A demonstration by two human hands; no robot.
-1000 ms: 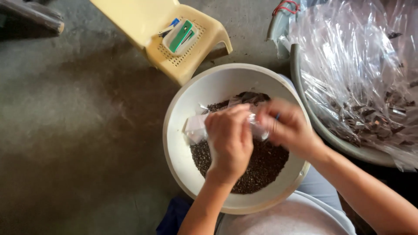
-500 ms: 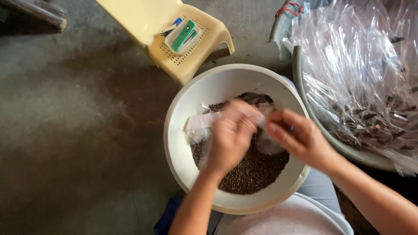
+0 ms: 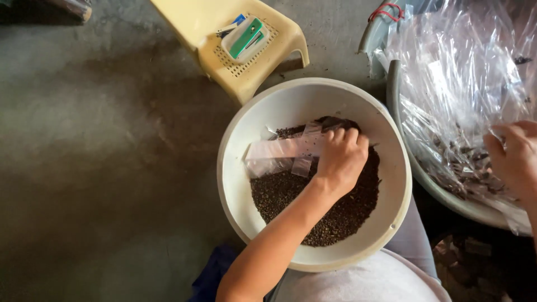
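Note:
A large white bowl (image 3: 235, 184) sits in front of me, partly filled with small dark seeds (image 3: 335, 215). My left hand (image 3: 341, 159) is inside the bowl, closed on small clear plastic bags (image 3: 279, 154) that stick out to the left over the seeds. My right hand (image 3: 514, 159) is off to the right, fingers curled, touching the clear plastic liner (image 3: 464, 89) of a grey basin (image 3: 428, 182). The basin holds dark packed pieces under the plastic. Whether the right hand grips anything is not clear.
A yellow plastic stool (image 3: 246, 72) stands beyond the bowl, carrying a small clear box with a green stapler (image 3: 246, 36). Grey concrete floor (image 3: 100, 145) spreads to the left. My light-coloured lap shows at the bottom edge.
My right hand has left the white bowl and moved right to the basin's plastic liner. My left hand stays in the bowl with the small bags.

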